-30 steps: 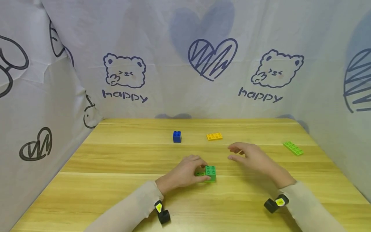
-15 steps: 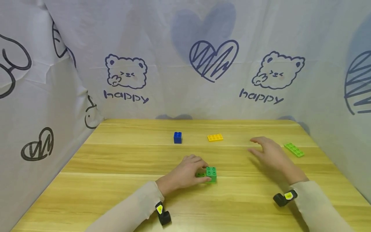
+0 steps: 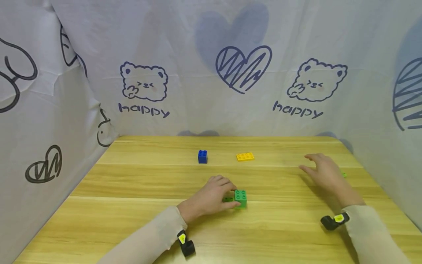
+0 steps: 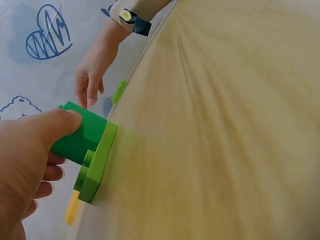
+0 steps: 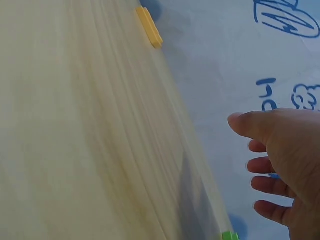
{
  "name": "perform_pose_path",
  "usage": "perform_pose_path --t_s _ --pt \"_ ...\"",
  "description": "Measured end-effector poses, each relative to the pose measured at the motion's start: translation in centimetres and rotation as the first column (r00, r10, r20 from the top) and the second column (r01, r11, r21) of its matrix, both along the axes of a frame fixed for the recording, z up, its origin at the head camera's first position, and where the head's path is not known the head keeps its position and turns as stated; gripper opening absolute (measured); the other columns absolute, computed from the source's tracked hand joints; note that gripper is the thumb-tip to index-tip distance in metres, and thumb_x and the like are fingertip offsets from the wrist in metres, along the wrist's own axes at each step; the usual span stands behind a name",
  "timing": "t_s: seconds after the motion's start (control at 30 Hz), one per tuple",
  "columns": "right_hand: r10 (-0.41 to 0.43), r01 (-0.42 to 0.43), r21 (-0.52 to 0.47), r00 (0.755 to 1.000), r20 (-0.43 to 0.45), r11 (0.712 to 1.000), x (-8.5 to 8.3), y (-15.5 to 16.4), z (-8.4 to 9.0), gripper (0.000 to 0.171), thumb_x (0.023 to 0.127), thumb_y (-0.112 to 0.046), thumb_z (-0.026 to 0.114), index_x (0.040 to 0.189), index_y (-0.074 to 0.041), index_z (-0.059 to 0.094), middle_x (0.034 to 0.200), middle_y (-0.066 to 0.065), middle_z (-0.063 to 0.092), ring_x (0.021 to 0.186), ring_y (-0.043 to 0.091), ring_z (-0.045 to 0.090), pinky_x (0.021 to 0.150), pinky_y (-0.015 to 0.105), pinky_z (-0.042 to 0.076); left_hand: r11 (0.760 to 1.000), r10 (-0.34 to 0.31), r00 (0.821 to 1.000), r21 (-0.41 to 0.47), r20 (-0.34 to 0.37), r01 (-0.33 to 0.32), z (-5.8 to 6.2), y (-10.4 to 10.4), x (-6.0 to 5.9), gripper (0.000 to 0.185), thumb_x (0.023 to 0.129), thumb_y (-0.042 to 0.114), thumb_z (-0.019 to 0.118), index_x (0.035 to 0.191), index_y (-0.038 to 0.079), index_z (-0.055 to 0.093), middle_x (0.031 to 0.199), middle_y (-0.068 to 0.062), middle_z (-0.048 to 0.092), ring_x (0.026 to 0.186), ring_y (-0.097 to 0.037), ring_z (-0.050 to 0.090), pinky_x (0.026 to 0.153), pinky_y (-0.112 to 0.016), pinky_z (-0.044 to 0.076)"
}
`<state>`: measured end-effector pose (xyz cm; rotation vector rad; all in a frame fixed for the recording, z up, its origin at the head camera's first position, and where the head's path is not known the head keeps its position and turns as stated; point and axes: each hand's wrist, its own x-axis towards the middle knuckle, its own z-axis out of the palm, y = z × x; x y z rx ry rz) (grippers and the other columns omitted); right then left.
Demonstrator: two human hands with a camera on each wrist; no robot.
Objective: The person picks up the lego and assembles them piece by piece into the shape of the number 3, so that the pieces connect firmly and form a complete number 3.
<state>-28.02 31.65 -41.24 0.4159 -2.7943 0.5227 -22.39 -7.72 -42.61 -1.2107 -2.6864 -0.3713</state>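
Observation:
A green toy brick [image 3: 240, 198] stands on one end of a flat light green brick [image 4: 98, 165], whose studs show at the other end. My left hand [image 3: 211, 195] grips the green brick, its thumb pressed on the near side as the left wrist view shows; the other fingers reach behind. Over at the right, my right hand [image 3: 326, 176] hovers above the table, thumb and fingers apart, holding nothing. Another flat light green brick [image 3: 344, 175] lies beside that hand and is mostly hidden by it in the head view.
Toward the back of the wooden table [image 3: 148, 176] stands a blue brick [image 3: 202, 157]. A flat yellow brick [image 3: 245, 157] lies to its right. White cloth with drawings hangs behind the table [image 3: 197, 121] and along both sides.
My right hand has moved right across the table, from near the yellow brick to over the flat light green brick on the right. My left hand keeps its grip in place.

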Motion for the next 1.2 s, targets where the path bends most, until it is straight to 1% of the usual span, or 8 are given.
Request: perform_pose_path --t_s 0.17,0.27,0.5,0.63,0.77,0.93,1.13,1.2 --pt "-0.05 0.05 0.005 0.998 0.03 0.999 0.1 1.6 0.1 0.059 0.097 -0.037 0.06 0.128 0.012 0.052 0.125 0.037 0.05 0.114 0.056 0.045 0.096 0.066 0.033 1.0 0.005 1.0 0.0 0.012 -0.005 0.1 -0.2 -0.1 0.047 0.092 0.055 0.06 0.117 0.015 0.066 0.114 0.005 0.064 0.108 -0.014 0.053 0.104 -0.037 0.037" --pt "-0.076 0.076 -0.003 0.996 0.046 0.997 0.1 2.4 0.1 0.06 0.097 -0.037 0.061 0.129 0.013 0.051 0.125 0.039 0.048 0.113 0.057 0.043 0.095 0.067 0.033 1.0 -0.001 1.0 -0.013 0.01 0.001 0.3 -0.3 -0.2 0.047 0.092 0.055 0.061 0.117 0.015 0.066 0.114 0.005 0.064 0.107 -0.014 0.054 0.103 -0.036 0.038" --pt "-0.137 0.139 -0.013 0.985 0.101 0.99 0.1 4.3 -0.2 0.065 0.096 -0.038 0.062 0.13 0.015 0.046 0.125 0.042 0.042 0.111 0.059 0.04 0.094 0.069 0.032 0.999 0.011 0.999 -0.044 0.046 -0.009 1.3 -0.3 0.0 0.047 0.093 0.054 0.06 0.122 0.017 0.064 0.119 0.005 0.062 0.111 -0.016 0.054 0.101 -0.04 0.039" --pt "-0.157 0.16 -0.018 0.981 0.115 0.987 0.2 5.4 -0.4 0.065 0.095 -0.036 0.064 0.129 0.015 0.046 0.124 0.043 0.042 0.11 0.059 0.04 0.093 0.069 0.032 0.997 0.008 0.999 -0.076 0.042 -0.005 1.8 -0.4 0.1 0.045 0.093 0.051 0.062 0.123 0.017 0.064 0.12 0.005 0.063 0.111 -0.016 0.054 0.102 -0.04 0.039" --pt "-0.187 0.191 -0.02 0.974 0.126 0.981 0.3 6.2 -0.7 0.065 0.096 -0.037 0.062 0.13 0.016 0.045 0.125 0.043 0.041 0.112 0.059 0.039 0.093 0.069 0.032 0.996 0.01 0.999 -0.094 0.039 -0.007 2.0 -0.4 0.1 0.044 0.093 0.049 0.062 0.123 0.016 0.064 0.12 0.004 0.063 0.113 -0.017 0.054 0.102 -0.04 0.039" --pt "-0.219 0.225 -0.022 0.963 0.155 0.974 0.5 7.4 -0.9 0.07 0.095 -0.041 0.062 0.129 0.017 0.044 0.122 0.043 0.044 0.108 0.058 0.043 0.088 0.067 0.037 0.995 0.009 0.999 -0.097 0.039 -0.006 2.0 -0.5 0.2 0.044 0.094 0.049 0.062 0.122 0.016 0.065 0.12 0.004 0.063 0.113 -0.018 0.054 0.102 -0.041 0.039" --pt "-0.23 0.235 -0.006 0.955 0.19 0.972 0.6 8.6 -1.3 0.07 0.094 -0.039 0.062 0.128 0.019 0.043 0.117 0.043 0.048 0.101 0.055 0.048 0.083 0.064 0.04 0.996 0.002 0.999 -0.093 0.04 0.002 2.0 -0.5 0.2 0.043 0.094 0.048 0.062 0.122 0.015 0.065 0.119 0.003 0.063 0.112 -0.017 0.054 0.101 -0.04 0.039" --pt "-0.231 0.236 -0.004 0.955 0.186 0.972 0.6 8.7 -1.3 0.069 0.094 -0.038 0.062 0.128 0.018 0.043 0.116 0.043 0.049 0.1 0.054 0.05 0.082 0.063 0.04 0.996 -0.003 0.999 -0.091 0.036 0.006 2.0 -0.5 0.2 0.043 0.094 0.047 0.062 0.122 0.015 0.065 0.118 0.004 0.064 0.111 -0.016 0.054 0.101 -0.039 0.04"
